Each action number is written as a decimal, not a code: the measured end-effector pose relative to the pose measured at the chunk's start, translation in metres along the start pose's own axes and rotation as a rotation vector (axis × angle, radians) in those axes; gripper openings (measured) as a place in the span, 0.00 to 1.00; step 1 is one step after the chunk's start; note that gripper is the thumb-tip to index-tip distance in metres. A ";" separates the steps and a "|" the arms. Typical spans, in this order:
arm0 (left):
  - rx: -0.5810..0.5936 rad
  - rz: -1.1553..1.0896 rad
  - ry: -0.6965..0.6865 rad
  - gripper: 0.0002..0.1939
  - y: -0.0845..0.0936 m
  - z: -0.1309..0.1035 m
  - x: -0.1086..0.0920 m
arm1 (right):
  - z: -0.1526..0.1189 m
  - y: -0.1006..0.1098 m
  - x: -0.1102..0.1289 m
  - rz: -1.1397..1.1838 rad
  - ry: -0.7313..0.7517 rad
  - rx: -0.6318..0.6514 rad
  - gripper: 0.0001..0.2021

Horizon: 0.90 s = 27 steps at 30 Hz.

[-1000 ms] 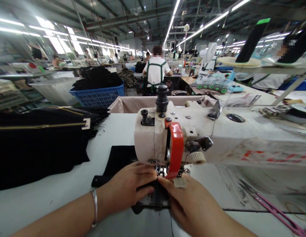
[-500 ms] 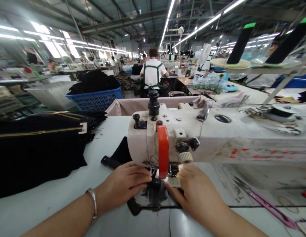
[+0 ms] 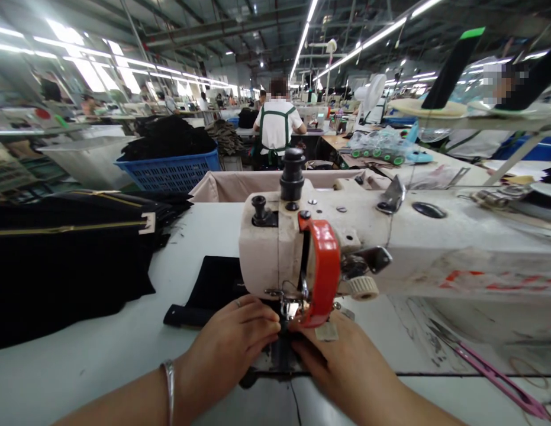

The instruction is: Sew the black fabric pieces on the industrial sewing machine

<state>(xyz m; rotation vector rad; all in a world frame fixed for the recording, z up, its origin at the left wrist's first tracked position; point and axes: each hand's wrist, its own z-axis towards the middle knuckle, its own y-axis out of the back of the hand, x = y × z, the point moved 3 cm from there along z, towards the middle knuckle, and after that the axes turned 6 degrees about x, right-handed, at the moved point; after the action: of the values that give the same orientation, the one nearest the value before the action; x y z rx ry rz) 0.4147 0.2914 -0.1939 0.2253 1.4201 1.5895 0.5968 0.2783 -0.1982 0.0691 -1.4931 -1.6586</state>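
Note:
A black cloth piece (image 3: 213, 284) lies under the head of a white sewing machine (image 3: 266, 254) with a red guard (image 3: 326, 266). My left hand (image 3: 239, 337) is closed, its fingertips pressed together on the dark cloth just left of the needle area. To the right of the needle, my right hand (image 3: 332, 349) has its thumb and fingers closed near the same cloth, partly hidden behind the guard. What exactly its fingertips grip is hidden.
Stacked black cloth with zippers (image 3: 71, 266) lies at the left. Pink scissors (image 3: 488, 367) rest at the right. Behind the machine are a fabric-lined bin (image 3: 239, 184), a blue basket (image 3: 173, 168) of black cloth and a seated person (image 3: 276, 127).
More of the black cloth shows left of the machine, its folded end shifted left and towards me. The view has shifted slightly, and both hands remain by the needle.

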 end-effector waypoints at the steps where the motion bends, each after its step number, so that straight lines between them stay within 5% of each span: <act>1: 0.016 0.009 -0.012 0.11 -0.001 0.001 0.000 | 0.000 0.000 0.000 0.008 0.002 0.001 0.15; 10: 0.005 0.037 0.033 0.09 -0.002 0.006 0.008 | 0.002 -0.003 -0.002 -0.123 0.070 -0.075 0.12; 27: -0.033 -0.058 0.094 0.11 0.000 0.017 0.016 | 0.004 -0.009 -0.015 -0.227 0.068 -0.022 0.12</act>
<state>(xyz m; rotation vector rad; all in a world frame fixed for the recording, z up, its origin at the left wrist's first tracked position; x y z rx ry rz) 0.4181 0.3145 -0.1955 0.0908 1.4577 1.5926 0.5986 0.2897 -0.2122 0.2891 -1.4581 -1.8332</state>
